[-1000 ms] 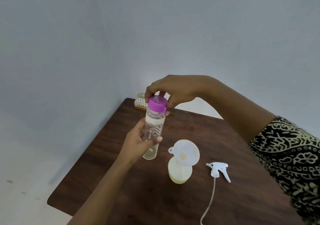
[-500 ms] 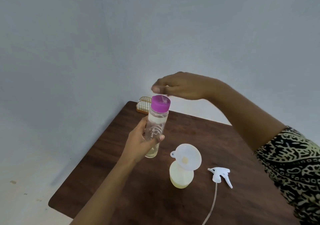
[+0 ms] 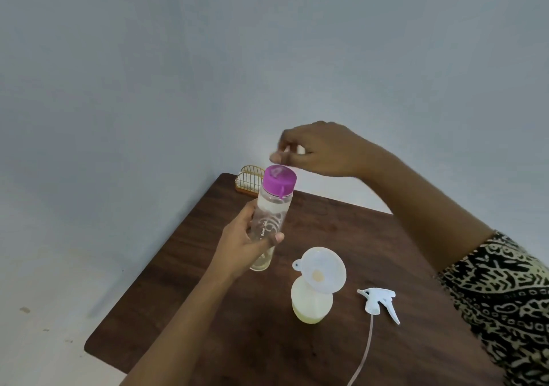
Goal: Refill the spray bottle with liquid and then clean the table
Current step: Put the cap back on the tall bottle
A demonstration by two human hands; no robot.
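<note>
Where funnel (image 3: 323,270) caps spray bottle (image 3: 312,308), sprayer head (image 3: 377,299) beside.

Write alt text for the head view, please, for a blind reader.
A left hand holds a clear bottle with a purple cap over a table; the right hand hovers above the cap. A funnel sits in a spray bottle beside its detached spray head.
</note>
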